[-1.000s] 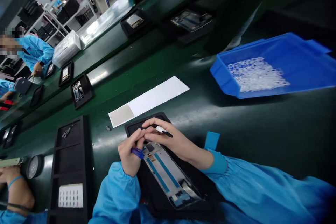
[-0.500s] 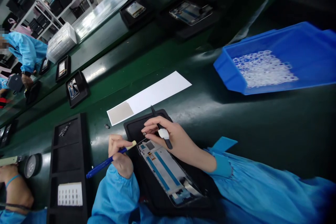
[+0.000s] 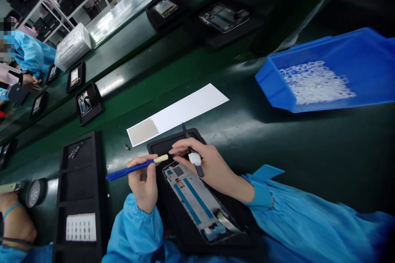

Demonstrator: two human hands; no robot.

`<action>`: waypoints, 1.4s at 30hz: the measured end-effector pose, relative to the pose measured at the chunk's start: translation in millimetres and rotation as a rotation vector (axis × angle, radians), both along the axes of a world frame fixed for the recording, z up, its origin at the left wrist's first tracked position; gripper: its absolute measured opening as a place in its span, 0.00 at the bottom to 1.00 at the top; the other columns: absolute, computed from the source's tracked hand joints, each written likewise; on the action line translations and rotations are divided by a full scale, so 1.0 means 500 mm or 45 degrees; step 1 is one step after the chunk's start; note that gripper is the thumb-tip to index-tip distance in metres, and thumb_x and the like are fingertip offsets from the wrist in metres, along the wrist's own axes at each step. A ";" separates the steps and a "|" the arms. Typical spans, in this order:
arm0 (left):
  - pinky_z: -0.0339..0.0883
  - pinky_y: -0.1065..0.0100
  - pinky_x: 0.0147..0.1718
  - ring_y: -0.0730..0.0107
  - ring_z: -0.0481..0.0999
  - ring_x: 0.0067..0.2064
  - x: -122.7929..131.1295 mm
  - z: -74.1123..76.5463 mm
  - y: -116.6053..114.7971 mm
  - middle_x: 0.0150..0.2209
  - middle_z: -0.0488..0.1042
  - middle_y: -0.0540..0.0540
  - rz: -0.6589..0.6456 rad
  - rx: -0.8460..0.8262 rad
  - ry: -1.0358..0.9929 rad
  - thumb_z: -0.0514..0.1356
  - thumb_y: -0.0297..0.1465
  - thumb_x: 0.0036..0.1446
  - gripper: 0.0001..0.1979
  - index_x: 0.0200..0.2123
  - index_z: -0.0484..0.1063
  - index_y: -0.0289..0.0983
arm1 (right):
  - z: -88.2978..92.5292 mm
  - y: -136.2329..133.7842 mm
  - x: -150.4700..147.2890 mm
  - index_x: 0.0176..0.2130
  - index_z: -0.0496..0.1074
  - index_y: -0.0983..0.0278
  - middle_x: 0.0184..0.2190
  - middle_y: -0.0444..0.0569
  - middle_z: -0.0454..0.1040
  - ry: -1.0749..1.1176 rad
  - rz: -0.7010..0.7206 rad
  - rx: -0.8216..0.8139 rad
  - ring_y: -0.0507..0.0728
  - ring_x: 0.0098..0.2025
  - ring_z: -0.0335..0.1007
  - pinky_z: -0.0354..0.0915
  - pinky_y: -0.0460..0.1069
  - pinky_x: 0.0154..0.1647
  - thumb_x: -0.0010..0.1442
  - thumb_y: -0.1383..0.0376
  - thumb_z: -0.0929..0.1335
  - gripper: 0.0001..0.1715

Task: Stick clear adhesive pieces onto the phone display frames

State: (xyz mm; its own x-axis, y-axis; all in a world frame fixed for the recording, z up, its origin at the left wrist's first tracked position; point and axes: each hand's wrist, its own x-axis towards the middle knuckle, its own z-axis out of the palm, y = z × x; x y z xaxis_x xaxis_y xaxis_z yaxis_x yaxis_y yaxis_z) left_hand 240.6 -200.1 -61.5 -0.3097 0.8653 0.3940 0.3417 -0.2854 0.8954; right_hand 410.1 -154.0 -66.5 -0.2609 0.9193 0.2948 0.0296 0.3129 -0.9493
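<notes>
At the lower center of the frame, my left hand (image 3: 144,183) grips a blue pen-like tool (image 3: 131,170) between thumb and fingers, its pale yellow end pointing right, just beside the fingertips of my right hand (image 3: 205,162). That right hand is curled around a slim black tool (image 3: 200,170) with a white wrapping, the dark tip slanting up and away, while my thumb and forefinger are drawn nearly together at a small dark piece (image 3: 172,154); it is too small for me to tell what it is, or how firmly I have it.

Below my hands, a phone frame (image 3: 197,201) with two blue strips lies at a slant in a black tray (image 3: 159,146), lower center. A white sheet (image 3: 191,104) with a beige patch (image 3: 143,132) lies on the green bench (image 3: 277,144) mid-frame, just beyond the tray. At right, a blue bin (image 3: 370,70) holds a heap of white pieces (image 3: 317,84). At lower left, a black compartment tray (image 3: 101,197) carries small dark parts (image 3: 75,151) in its upper section and a white card (image 3: 81,228) with rows of marks farther down. A co-worker's hand (image 3: 15,218) reaches in at the left edge.
</notes>
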 end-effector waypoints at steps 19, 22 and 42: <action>0.77 0.67 0.37 0.67 0.82 0.35 0.004 -0.007 0.003 0.32 0.80 0.48 0.052 0.066 0.124 0.66 0.29 0.56 0.07 0.34 0.69 0.37 | -0.002 -0.005 -0.003 0.45 0.68 0.60 0.34 0.45 0.78 0.005 -0.052 -0.039 0.55 0.35 0.77 0.73 0.47 0.37 0.60 0.67 0.68 0.12; 0.77 0.69 0.34 0.68 0.83 0.34 0.011 -0.008 -0.001 0.32 0.81 0.48 -0.035 0.193 0.293 0.65 0.29 0.58 0.05 0.33 0.70 0.38 | -0.015 -0.004 -0.003 0.44 0.69 0.60 0.32 0.46 0.78 -0.078 -0.121 -0.044 0.56 0.33 0.78 0.73 0.47 0.34 0.60 0.63 0.68 0.10; 0.75 0.69 0.25 0.68 0.79 0.24 0.019 -0.001 0.019 0.28 0.81 0.46 0.076 -0.378 -0.461 0.69 0.40 0.49 0.17 0.32 0.67 0.37 | -0.002 0.017 -0.010 0.43 0.65 0.60 0.25 0.42 0.69 0.153 0.114 -0.269 0.51 0.22 0.63 0.66 0.46 0.25 0.55 0.63 0.66 0.14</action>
State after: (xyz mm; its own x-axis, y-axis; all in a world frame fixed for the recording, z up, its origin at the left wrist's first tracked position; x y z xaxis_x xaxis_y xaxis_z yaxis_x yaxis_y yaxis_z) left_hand 250.2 -190.6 -62.2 -0.4344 0.9006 -0.0106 0.0001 0.0118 0.9999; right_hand 405.3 -145.3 -67.3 -0.3190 0.9385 0.1322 -0.1064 0.1031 -0.9890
